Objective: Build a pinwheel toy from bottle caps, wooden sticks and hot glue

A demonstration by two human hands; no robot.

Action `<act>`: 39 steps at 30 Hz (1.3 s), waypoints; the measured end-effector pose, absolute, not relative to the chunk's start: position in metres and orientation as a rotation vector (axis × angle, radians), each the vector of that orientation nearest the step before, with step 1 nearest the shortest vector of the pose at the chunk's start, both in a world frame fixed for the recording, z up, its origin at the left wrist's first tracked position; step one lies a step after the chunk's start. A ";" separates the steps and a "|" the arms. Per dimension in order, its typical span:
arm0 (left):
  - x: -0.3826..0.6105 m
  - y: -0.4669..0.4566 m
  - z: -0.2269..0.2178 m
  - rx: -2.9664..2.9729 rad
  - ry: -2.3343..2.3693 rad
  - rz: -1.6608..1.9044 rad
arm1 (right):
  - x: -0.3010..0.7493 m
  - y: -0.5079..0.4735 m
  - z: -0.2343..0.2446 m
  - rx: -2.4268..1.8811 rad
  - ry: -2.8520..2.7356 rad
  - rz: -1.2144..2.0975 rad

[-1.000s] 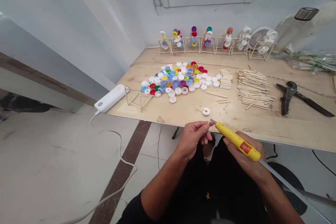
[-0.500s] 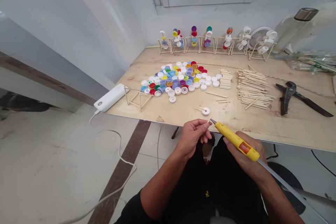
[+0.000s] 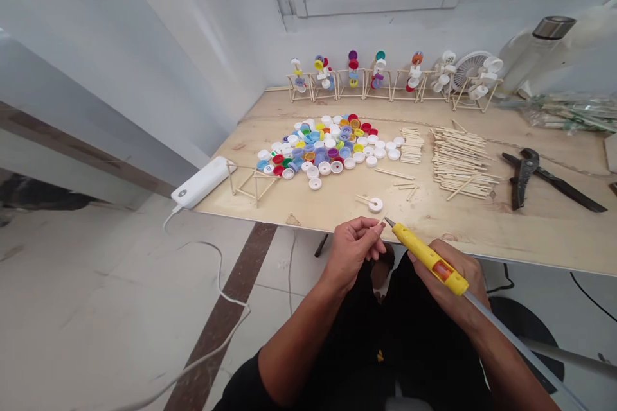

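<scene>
My left hand (image 3: 354, 247) is closed in a pinch on a short wooden stick (image 3: 384, 221) just below the front edge of the plywood board (image 3: 482, 225). My right hand (image 3: 450, 286) is wrapped round a yellow glue gun (image 3: 427, 258), its nozzle touching the stick's tip. A white bottle cap with a stick glued to it (image 3: 374, 204) lies on the board just above my hands.
A heap of coloured bottle caps (image 3: 328, 144), a pile of sticks (image 3: 460, 160), a stick frame (image 3: 250, 181), a white power bank (image 3: 202, 181), black pliers (image 3: 523, 173) and a row of cap-and-stick models (image 3: 385, 74) lie on the board. A bottle (image 3: 540, 51) stands at the back right.
Hands, stick and glue gun keep their pose; only the view has shifted slightly.
</scene>
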State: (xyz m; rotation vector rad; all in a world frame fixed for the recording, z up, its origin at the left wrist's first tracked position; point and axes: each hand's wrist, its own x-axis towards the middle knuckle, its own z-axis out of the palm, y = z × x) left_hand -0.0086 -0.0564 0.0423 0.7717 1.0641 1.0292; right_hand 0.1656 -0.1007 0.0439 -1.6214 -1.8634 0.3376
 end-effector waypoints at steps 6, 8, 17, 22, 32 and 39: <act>-0.010 -0.057 0.041 0.758 1.021 1.026 | 0.165 -0.102 0.045 -1.641 -1.857 0.363; -0.011 -0.057 0.041 0.760 1.015 1.024 | 0.164 -0.101 0.046 -1.636 -1.855 0.368; -0.012 -0.058 0.040 0.748 1.012 1.002 | 0.162 -0.101 0.052 -1.663 -1.860 0.397; -0.012 -0.059 0.040 0.741 1.024 0.991 | 0.163 -0.100 0.048 -1.679 -1.826 0.362; -0.013 -0.060 0.039 0.742 1.019 0.980 | 0.165 -0.100 0.047 -1.679 -1.836 0.329; -0.013 -0.059 0.040 0.741 1.016 0.976 | 0.168 -0.099 0.039 -1.641 -1.870 0.287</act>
